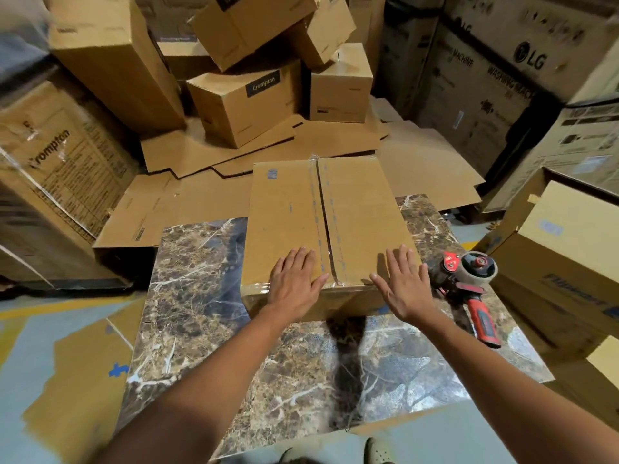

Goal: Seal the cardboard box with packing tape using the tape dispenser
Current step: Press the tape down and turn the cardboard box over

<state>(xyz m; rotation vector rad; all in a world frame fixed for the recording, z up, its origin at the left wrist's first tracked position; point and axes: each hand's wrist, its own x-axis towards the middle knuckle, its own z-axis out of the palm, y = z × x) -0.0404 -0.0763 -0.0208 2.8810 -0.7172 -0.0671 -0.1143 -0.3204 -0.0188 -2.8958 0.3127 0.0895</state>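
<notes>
Tape (322,216) covers the centre seam of the cardboard box (361,209) on the marble tabletop (201,279). Left hand (294,279) and right hand (403,284) press flat on its near end, fingers straight, gripping nothing. Tape dispenser (469,279) lies just right of the box. Best: rub outward from seam, then over near edge.

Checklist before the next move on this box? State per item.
1. Flaps of the cardboard box closed, meeting in the middle: ok.
2. Clear tape along the seam: ok. Stuck down all the way: cannot tell.
3. Both hands empty, the left hand flat on the left flap, the right hand flat at the near right edge: ok.
4. The tape dispenser lies unheld on the marble table, right of the box: ok.
5. Far end of the box supported by the table: cannot tell.
</notes>
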